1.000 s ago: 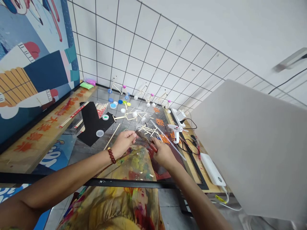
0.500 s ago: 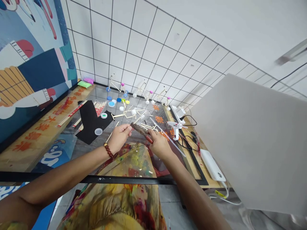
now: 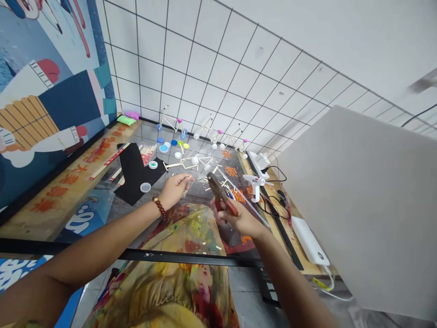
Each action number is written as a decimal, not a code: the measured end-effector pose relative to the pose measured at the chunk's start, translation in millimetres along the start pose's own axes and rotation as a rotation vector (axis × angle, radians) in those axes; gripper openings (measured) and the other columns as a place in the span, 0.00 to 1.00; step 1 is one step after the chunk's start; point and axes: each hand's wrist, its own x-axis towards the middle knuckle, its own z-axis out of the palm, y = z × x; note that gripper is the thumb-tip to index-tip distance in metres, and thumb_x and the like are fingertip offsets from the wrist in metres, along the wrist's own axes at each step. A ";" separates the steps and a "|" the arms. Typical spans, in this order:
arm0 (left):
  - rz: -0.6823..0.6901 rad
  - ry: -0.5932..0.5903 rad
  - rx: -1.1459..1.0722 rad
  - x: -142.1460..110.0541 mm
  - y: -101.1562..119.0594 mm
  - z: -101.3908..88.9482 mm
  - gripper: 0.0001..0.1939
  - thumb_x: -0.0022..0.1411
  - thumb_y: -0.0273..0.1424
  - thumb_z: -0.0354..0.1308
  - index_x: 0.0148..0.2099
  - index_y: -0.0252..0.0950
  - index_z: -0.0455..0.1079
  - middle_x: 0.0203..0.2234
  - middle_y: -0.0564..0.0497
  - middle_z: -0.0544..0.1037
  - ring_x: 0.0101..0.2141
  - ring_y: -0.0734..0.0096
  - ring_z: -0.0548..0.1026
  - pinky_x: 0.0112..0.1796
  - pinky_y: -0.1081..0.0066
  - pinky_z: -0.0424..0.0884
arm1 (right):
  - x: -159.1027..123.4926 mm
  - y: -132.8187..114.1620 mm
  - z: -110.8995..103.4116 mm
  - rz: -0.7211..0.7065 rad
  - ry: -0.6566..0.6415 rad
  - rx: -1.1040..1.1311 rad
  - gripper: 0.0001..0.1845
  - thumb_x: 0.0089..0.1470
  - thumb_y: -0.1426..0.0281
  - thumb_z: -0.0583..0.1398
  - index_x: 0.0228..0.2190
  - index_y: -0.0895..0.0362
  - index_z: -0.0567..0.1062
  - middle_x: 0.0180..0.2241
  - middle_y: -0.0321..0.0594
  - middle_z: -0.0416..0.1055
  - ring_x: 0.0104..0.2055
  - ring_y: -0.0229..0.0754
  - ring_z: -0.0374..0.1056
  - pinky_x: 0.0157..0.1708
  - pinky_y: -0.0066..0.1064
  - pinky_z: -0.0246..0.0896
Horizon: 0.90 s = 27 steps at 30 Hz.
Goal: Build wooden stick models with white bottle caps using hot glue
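Note:
My right hand (image 3: 235, 215) is wrapped round the red handles of a pair of pliers (image 3: 216, 187), whose dark jaws point up and away over the table. To its left, my left hand (image 3: 175, 189) is closed in a pinch above the glass; whatever sits between thumb and finger is too small to name. Beyond the hands lies a stick figure (image 3: 184, 162) of pale sticks with white round pieces. Short cut sticks (image 3: 223, 183) are scattered beside the pliers. Small pale chips dot the glass tabletop (image 3: 164, 243) nearer me.
Several stick models (image 3: 206, 127) stand along the wall grid. A white glue gun (image 3: 254, 186) and its cables are at right, near a power strip (image 3: 256, 164) and a white box (image 3: 309, 241). Black card (image 3: 131, 175), bottle caps (image 3: 164, 148) and wrapped chopsticks (image 3: 147, 154) lie left.
My hands have moved apart. The pliers have swung from lying across toward my left hand to pointing forward, away from the left fingers. The view has shifted slightly.

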 end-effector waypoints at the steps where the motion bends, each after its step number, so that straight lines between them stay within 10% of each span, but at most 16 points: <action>1: -0.018 0.000 0.028 1.3 -1.0 -1.0 0.12 0.61 0.36 0.52 0.31 0.37 0.74 0.20 0.54 0.70 0.25 0.70 0.67 0.31 0.72 0.62 | -4.4 -2.6 -4.1 0.003 -0.030 0.047 0.16 0.58 0.65 0.54 0.47 0.56 0.70 0.28 0.34 0.66 0.29 0.39 0.63 0.33 0.30 0.62; 7: -0.087 -0.239 0.113 1.0 -8.6 0.0 0.10 0.51 0.35 0.62 0.21 0.37 0.74 0.19 0.51 0.76 0.25 0.66 0.71 0.32 0.69 0.63 | -16.0 -4.2 -17.4 -0.012 -0.035 -0.256 0.16 0.49 0.76 0.54 0.39 0.55 0.74 0.32 0.35 0.71 0.35 0.40 0.66 0.39 0.30 0.60; 16: -0.133 -0.322 -0.177 -3.8 1.0 3.1 0.19 0.50 0.45 0.67 0.37 0.35 0.82 0.39 0.45 0.83 0.42 0.59 0.76 0.46 0.64 0.68 | -21.5 12.0 -5.2 0.014 -0.066 -0.296 0.27 0.46 0.81 0.56 0.48 0.54 0.74 0.42 0.41 0.77 0.43 0.45 0.71 0.45 0.33 0.65; 27: -0.217 -0.059 -0.329 -12.6 -2.9 20.0 0.11 0.49 0.38 0.67 0.28 0.34 0.77 0.29 0.48 0.80 0.37 0.65 0.74 0.43 0.67 0.66 | -23.4 3.5 3.7 -0.027 -0.042 -0.671 0.39 0.54 0.77 0.56 0.66 0.56 0.57 0.54 0.55 0.67 0.53 0.54 0.67 0.51 0.49 0.65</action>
